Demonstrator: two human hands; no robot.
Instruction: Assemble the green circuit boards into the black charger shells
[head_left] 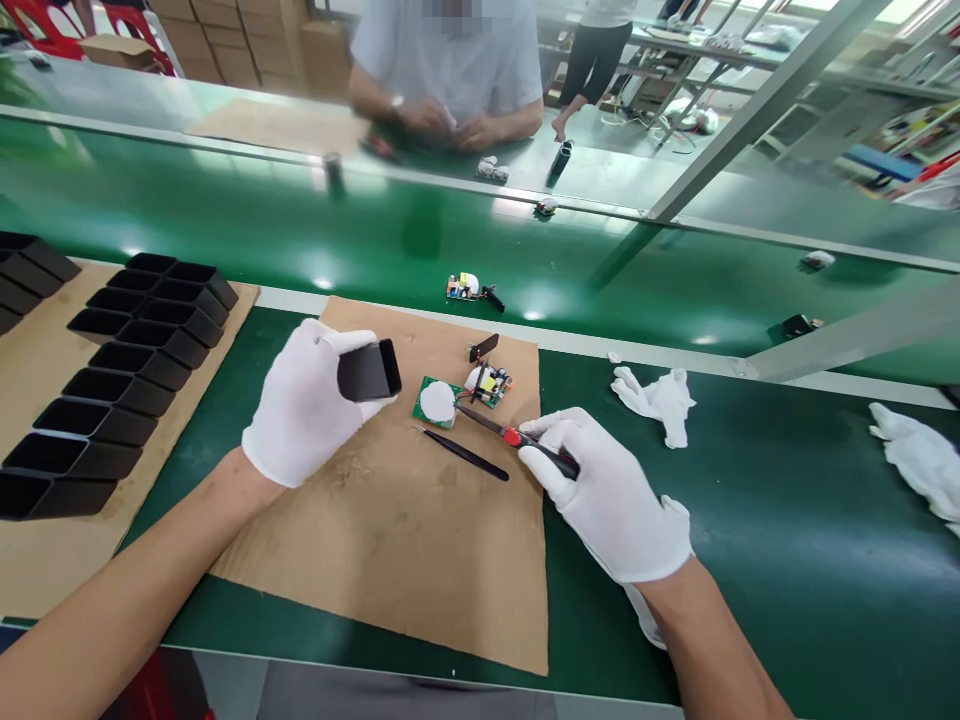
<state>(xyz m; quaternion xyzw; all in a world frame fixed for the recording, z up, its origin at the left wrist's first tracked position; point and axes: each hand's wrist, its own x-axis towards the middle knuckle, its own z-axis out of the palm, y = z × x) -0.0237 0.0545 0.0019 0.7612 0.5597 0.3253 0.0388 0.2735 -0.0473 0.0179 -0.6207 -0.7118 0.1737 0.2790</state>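
Observation:
In white gloves, my left hand [304, 410] grips a black rectangular case [369, 371], its open end turned to the right. My right hand [600, 490] is closed around a slim tool with a red and black handle [514, 437] and a thin dark blade that looks like a file. The blade's tip is at the edge of a green circuit board [427, 412] bearing a round white pad [438, 402]. Wires run from there to a second board [491, 384] with mixed components and a small black part [484, 348]. Black tweezers [465, 455] lie just below on the cardboard.
Brown cardboard [390, 560] covers the bench before me. Rows of black cases [127, 400] stand on cardboard at left. White gloves [660, 400] lie at right. Another circuit assembly [465, 287] rests on the green conveyor belt [300, 230]. Opposite sits a person [450, 70]; a metal post [765, 110] rises at right.

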